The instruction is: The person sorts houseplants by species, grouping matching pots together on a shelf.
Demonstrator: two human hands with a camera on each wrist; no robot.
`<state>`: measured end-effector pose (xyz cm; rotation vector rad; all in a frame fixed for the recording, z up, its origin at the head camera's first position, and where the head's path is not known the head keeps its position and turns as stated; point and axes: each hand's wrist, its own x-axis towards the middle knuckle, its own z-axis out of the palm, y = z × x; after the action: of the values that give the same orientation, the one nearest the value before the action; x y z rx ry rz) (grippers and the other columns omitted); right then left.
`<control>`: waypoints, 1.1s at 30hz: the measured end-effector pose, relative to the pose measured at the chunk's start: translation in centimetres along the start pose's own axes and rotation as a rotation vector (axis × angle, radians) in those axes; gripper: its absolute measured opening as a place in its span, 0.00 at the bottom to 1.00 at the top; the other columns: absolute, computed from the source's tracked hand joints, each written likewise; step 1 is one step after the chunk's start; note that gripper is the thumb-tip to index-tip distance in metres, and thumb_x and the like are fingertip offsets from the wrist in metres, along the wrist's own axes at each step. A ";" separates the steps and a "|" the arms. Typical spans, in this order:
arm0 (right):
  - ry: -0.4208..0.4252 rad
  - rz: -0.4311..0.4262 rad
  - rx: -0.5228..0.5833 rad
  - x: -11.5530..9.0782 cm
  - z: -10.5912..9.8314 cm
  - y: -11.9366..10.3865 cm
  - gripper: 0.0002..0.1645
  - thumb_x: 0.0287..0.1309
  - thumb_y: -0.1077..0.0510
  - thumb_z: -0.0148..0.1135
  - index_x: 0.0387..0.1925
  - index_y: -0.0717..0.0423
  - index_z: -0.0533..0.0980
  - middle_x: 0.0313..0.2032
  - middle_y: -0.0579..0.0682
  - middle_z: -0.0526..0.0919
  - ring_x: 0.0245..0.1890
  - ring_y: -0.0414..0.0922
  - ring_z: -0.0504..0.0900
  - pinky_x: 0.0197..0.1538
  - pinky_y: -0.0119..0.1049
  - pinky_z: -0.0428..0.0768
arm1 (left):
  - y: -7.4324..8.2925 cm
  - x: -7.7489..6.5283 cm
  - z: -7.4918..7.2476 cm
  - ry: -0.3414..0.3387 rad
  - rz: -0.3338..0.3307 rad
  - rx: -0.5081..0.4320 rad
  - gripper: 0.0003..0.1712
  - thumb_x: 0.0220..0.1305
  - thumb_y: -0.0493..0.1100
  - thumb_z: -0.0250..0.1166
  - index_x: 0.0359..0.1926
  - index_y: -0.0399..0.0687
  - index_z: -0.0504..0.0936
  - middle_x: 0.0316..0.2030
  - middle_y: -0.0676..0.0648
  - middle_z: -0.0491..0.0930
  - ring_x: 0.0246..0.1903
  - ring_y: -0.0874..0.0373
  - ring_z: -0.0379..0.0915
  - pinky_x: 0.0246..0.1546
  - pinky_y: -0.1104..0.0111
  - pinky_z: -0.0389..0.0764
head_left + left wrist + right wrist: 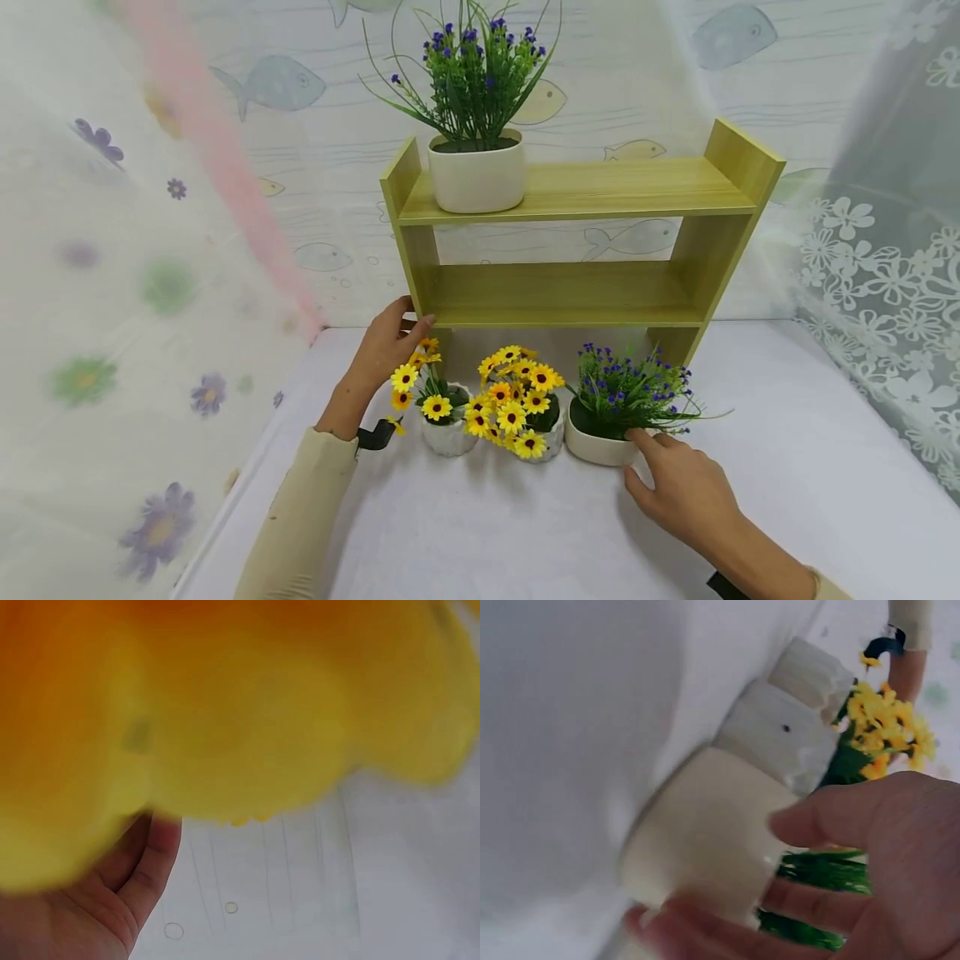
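A two-tier wooden shelf (570, 293) stands against the back wall. My left hand (382, 346) grips its left side panel by the middle board, thumb at the front edge; yellow flowers (247, 735) cover most of the left wrist view, hiding the fingertips. My right hand (682, 492) is at the right end of a cream oval pot (600, 448) with purple flowers (637, 387). Its fingers (705, 930) are spread round that end, with the index finger at the rim and the thumb held apart from the others.
Two white pots of yellow flowers, a smaller left one (448, 437) and a fuller right one (551, 437), stand left of the oval pot, before the shelf. Another purple-flowered cream pot (480, 179) sits on the top board's left end. A lace curtain (885, 292) hangs at right.
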<state>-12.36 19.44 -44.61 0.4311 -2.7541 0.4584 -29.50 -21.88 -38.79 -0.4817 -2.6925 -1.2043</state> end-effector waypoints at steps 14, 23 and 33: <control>0.147 -0.086 0.139 0.5 3.0 2.8 0.23 0.52 0.57 0.84 0.40 0.51 0.75 0.35 0.50 0.84 0.27 0.43 0.77 0.27 0.41 0.77 | -0.1 0.0 0.1 -0.009 -0.013 0.006 0.38 0.81 0.59 0.58 0.79 0.42 0.63 0.68 0.40 0.75 0.56 0.43 0.84 0.55 0.51 0.87; 0.221 -0.110 0.134 0.4 2.9 2.9 0.25 0.48 0.57 0.86 0.39 0.50 0.75 0.32 0.46 0.81 0.28 0.42 0.77 0.28 0.41 0.78 | 0.0 0.0 -0.1 -0.015 -0.007 -0.015 0.38 0.81 0.60 0.57 0.78 0.41 0.64 0.69 0.39 0.74 0.59 0.43 0.83 0.54 0.50 0.87; 0.231 -0.128 0.112 0.3 -0.1 2.3 0.25 0.46 0.56 0.87 0.39 0.49 0.76 0.32 0.45 0.80 0.27 0.40 0.74 0.25 0.37 0.75 | 0.2 0.0 -0.1 -0.012 -0.011 0.004 0.38 0.82 0.58 0.57 0.79 0.41 0.62 0.70 0.38 0.73 0.60 0.41 0.82 0.55 0.50 0.87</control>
<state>-13.41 21.51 -45.04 0.5416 -2.4710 0.5926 -29.41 -21.85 -38.61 -0.4753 -2.7113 -1.2020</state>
